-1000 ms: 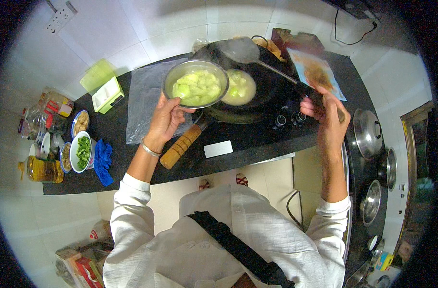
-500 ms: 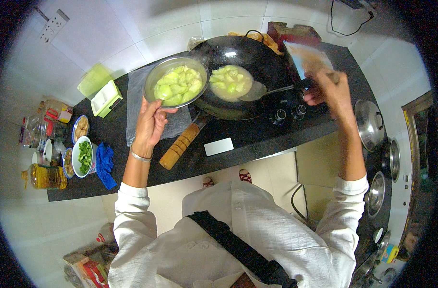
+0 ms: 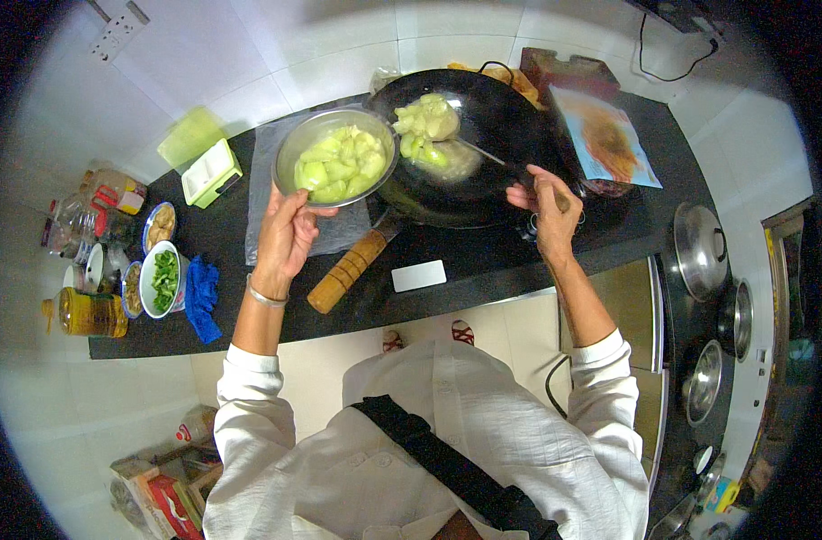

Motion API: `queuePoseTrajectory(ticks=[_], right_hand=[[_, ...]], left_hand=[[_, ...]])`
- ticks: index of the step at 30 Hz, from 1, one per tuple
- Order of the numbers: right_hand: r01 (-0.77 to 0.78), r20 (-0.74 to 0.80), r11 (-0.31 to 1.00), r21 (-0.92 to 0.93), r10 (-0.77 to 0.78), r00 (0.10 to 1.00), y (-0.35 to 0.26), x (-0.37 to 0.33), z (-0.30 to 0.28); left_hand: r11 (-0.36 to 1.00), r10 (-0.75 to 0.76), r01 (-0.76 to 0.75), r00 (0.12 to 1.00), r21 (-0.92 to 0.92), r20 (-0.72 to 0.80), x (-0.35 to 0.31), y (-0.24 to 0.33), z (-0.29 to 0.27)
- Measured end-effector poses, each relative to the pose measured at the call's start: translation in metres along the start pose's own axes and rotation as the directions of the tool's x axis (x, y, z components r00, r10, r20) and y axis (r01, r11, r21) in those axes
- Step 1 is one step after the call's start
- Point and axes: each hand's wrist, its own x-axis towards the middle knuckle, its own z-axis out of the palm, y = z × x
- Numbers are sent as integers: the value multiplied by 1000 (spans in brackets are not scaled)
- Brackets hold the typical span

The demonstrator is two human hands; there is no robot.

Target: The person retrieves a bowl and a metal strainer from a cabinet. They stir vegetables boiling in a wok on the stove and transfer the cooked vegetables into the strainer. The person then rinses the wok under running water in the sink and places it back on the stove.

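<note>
A round metal bowl (image 3: pixel 294 139) of pale green vegetable pieces (image 3: pixel 346 164) is held at its near rim by my left hand (image 3: pixel 287 236), thumb on top, beside the left edge of the wok. My right hand (image 3: pixel 551 216) grips the handle of a long spatula (image 3: pixel 485 155), which reaches into the black wok (image 3: pixel 496 108). A heap of pale green pieces (image 3: pixel 427 119) sits at the spatula's end, hiding its blade. Under the heap, cloudy liquid pools in the wok. The wok's wooden handle (image 3: pixel 346 270) points toward me.
A white bowl of chopped greens (image 3: pixel 165 279), a blue cloth (image 3: pixel 201 301) and an oil bottle (image 3: pixel 91 312) crowd the left counter. A green-and-white box (image 3: pixel 211 173) stands behind. A flat white object (image 3: pixel 419 275) lies in front. At right are a picture packet (image 3: pixel 603 139) and a metal lid (image 3: pixel 700 252).
My right hand has moved left and slightly down, toward the wok. The spatula's end has gone up and left, with pieces heaped on it. My left hand still holds the bowl.
</note>
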Motion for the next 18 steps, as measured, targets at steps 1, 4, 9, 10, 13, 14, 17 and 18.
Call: queuePoseTrajectory(ticks=[1,4,9,10,13,14,17,18], right_hand=[[-3,2,1000,20,3,1000,0,-1,3],[-119,-12,979,166,123,992,-34,-8,24],[-87,-18,982,170,91,996,-36,-1,20],[-97,-15,983,155,101,995,-38,-1,22],[-111,-7,985,128,113,994,-43,-2,25],[-105,-5,986,130,107,994,-44,-2,26],[-89,4,989,121,89,996,-46,-1,28],[-84,8,990,116,84,996,-47,0,28]], left_hand=[[1000,-2,2,1000,-14,2,0,0,0],[999,4,-4,1000,-35,0,-5,1,-2],[998,32,-30,999,-61,35,-6,-2,-4],[998,31,-29,999,-53,34,-6,-1,-5],[998,39,-36,998,-55,45,-8,-1,-11],[997,43,-40,998,-60,51,-8,-1,-12],[997,47,-44,998,-57,49,-10,2,-10],[997,47,-44,998,-56,48,-11,2,-9]])
